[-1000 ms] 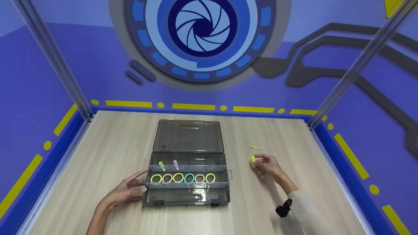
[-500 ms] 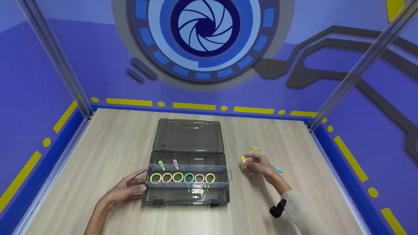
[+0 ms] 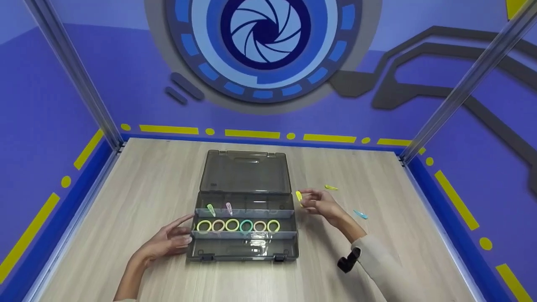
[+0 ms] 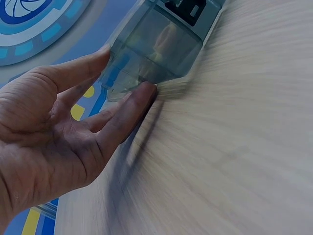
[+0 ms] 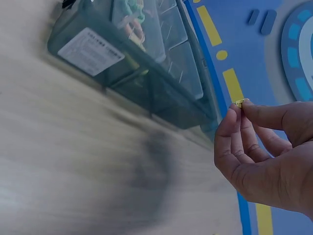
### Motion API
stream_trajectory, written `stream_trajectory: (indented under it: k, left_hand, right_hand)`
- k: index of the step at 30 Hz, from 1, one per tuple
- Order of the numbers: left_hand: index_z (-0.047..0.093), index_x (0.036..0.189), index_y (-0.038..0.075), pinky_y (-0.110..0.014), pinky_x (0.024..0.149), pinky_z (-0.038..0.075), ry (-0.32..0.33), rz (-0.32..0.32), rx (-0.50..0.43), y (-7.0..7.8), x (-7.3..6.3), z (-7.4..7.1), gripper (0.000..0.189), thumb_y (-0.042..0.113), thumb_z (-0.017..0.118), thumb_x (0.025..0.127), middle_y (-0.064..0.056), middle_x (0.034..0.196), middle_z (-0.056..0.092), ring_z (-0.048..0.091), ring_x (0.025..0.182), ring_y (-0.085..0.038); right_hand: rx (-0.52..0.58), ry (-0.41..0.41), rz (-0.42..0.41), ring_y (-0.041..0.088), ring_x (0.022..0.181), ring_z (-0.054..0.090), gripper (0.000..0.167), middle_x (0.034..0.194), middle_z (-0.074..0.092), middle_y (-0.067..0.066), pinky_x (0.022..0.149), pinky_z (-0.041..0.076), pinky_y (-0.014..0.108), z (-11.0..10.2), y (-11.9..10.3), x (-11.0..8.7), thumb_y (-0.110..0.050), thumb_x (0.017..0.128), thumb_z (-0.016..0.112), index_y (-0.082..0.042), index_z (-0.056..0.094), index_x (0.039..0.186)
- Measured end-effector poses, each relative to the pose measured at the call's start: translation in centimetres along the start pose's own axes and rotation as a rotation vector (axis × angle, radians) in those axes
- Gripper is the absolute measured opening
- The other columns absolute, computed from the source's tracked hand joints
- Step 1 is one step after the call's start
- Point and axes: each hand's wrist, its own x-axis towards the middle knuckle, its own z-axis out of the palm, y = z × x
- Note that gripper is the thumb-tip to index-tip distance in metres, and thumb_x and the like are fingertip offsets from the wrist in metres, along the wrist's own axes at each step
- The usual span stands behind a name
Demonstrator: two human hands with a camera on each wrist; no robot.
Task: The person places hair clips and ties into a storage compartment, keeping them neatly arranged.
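A smoky see-through storage box (image 3: 243, 253) lies with its lid folded back on the table. Its middle row holds several hair ties (image 3: 232, 225) in yellow, pink and teal. In the back row stand a green hair clip (image 3: 211, 210) and a pink hair clip (image 3: 229, 208). My left hand (image 3: 165, 242) touches the box's left side with its fingers extended, as the left wrist view also shows. My right hand (image 3: 324, 206) pinches a yellow hair clip (image 3: 299, 197) between thumb and fingertips, held up beside the box's right side near the back row.
On the table to the right lie another yellow hair clip (image 3: 331, 187) and a blue hair clip (image 3: 360, 214). The box's lid (image 3: 245, 172) rests flat behind it. Blue walls with metal posts (image 3: 457, 84) border the table (image 3: 159, 180) at the back and sides.
My right hand has moved left with the yellow hair clip, up to the box's right side. The blue hair clip has come into view behind it. My left hand stays at the box.
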Motion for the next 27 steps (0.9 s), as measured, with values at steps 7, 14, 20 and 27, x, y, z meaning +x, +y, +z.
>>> stream_trajectory:
  k: [7,14,20,27]
  left_hand:
    - [0.022,0.164,0.015,-0.055,0.105,0.052,0.011,-0.018,-0.014,0.0,0.1,0.1,0.079,0.024,0.067,0.100,-0.033,0.152,0.041,0.061,0.127,-0.034]
    - [0.023,0.164,0.016,-0.056,0.106,0.052,0.027,-0.037,-0.023,-0.1,0.0,0.1,0.080,0.024,0.069,0.098,-0.032,0.151,0.041,0.061,0.127,-0.033]
    - [0.024,0.163,0.017,-0.052,0.102,0.056,0.045,-0.034,-0.008,-0.1,-0.1,0.0,0.080,0.023,0.070,0.098,-0.027,0.147,0.045,0.066,0.118,-0.027]
    - [0.026,0.163,0.017,-0.052,0.102,0.055,0.041,-0.028,-0.014,-0.1,0.1,0.2,0.079,0.024,0.070,0.098,-0.029,0.148,0.045,0.066,0.120,-0.028]
  right_hand:
    - [-0.037,-0.003,0.000,0.009,0.090,0.067,0.046,0.102,0.065,0.001,0.082,0.060,0.029,1.5,-1.5,0.9,-0.006,0.098,0.065,0.004,0.054,0.141]
    - [-0.036,-0.018,-0.024,0.011,0.087,0.066,0.042,0.097,0.065,-0.001,0.082,0.060,0.030,3.1,-2.5,2.1,0.001,0.098,0.061,0.002,0.056,0.139]
    - [-0.030,-0.047,-0.046,0.012,0.082,0.065,0.039,0.094,0.066,-0.001,0.081,0.059,0.032,4.3,-3.0,3.1,0.002,0.098,0.060,0.003,0.057,0.137]
    - [-0.011,-0.087,-0.095,0.010,0.081,0.066,0.037,0.093,0.069,-0.001,0.077,0.059,0.028,5.5,-2.9,3.7,0.003,0.098,0.061,0.005,0.058,0.135]
